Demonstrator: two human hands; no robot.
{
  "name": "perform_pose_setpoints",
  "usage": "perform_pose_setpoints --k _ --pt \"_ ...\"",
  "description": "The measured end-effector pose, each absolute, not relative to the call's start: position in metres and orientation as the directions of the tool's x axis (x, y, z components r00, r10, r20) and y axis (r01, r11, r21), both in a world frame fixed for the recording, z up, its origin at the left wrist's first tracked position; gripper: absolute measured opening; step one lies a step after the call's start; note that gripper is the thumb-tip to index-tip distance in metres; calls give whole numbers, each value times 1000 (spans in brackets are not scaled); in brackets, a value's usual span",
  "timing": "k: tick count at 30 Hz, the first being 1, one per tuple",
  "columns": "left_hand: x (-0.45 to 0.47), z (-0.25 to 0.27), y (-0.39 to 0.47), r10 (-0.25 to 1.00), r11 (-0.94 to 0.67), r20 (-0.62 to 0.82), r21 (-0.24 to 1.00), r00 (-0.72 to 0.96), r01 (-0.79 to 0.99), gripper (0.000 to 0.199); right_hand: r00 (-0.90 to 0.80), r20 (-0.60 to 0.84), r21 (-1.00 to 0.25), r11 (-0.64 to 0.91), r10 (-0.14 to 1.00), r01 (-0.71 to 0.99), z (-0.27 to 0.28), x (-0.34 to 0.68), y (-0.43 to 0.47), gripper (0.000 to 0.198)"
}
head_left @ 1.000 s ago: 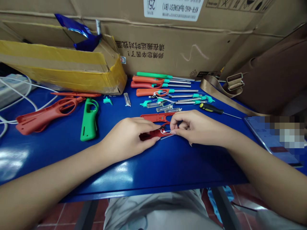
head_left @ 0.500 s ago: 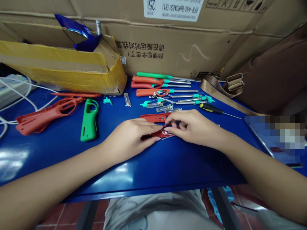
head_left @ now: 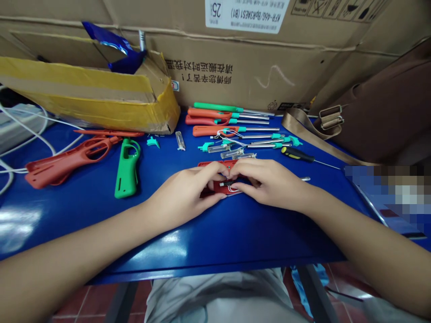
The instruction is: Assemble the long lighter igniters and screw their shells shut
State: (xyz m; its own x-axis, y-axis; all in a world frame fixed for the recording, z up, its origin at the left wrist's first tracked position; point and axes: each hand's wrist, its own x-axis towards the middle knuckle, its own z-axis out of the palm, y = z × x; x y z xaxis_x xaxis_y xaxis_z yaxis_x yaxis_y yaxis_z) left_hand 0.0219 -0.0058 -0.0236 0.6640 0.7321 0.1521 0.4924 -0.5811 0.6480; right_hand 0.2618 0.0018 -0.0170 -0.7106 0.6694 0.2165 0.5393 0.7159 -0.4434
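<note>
Both hands are together over the blue table (head_left: 188, 251). My left hand (head_left: 185, 190) is closed around the left end of a red lighter shell half (head_left: 214, 188), thumb along its near edge. My right hand (head_left: 266, 179) pinches at a small black igniter piece (head_left: 227, 183) with a white tip, lying over that half. Thin white wires curve below the piece; the fingers cover part of it. Just behind lies another red shell half (head_left: 204, 163), partly hidden by the fingers. Several clear fuel tanks (head_left: 232, 153) sit beyond the hands.
Several long-necked lighters (head_left: 212, 131) and loose metal nozzles lie in a row behind. Left are red shells (head_left: 67, 163), a green lighter handle (head_left: 126, 179) and a yellow-taped carton (head_left: 117, 105). A screwdriver (head_left: 298, 154) lies right, near a strap (head_left: 292, 123).
My left fingers have lifted and bent toward my right fingertips, so the black igniter piece with its white tip now shows. The whole view has shifted slightly.
</note>
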Motion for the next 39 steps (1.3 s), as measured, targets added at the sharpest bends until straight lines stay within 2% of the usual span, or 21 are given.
perform_pose_setpoints --k 4,9,17,30,32,36,37,39 --pt "21 -24 -7 735 -569 146 665 663 484 29 -753 237 -366 775 613 516 -19 266 3 22" --pt "21 -23 -7 737 -581 158 645 658 496 35 -750 232 -292 780 619 553 -15 271 3 26" --pt "21 -22 -7 742 -577 150 639 653 508 34 -769 169 -321 772 616 548 -8 272 1 28" --pt "22 -22 -7 730 -598 181 634 659 489 32 -795 149 -349 784 587 514 -14 271 4 28" --pt "22 -22 -7 728 -601 191 639 659 480 30 -811 135 -271 809 569 522 -13 270 3 30" --pt "22 -22 -7 716 -621 213 627 664 469 28 -845 97 -2 849 526 529 -8 268 -3 35" --pt "21 -23 -6 715 -624 211 622 666 473 28 -842 101 10 845 531 534 -7 268 -4 34" --pt "21 -23 -7 716 -628 208 610 666 484 27 -807 158 -54 821 569 568 -4 272 -3 30"
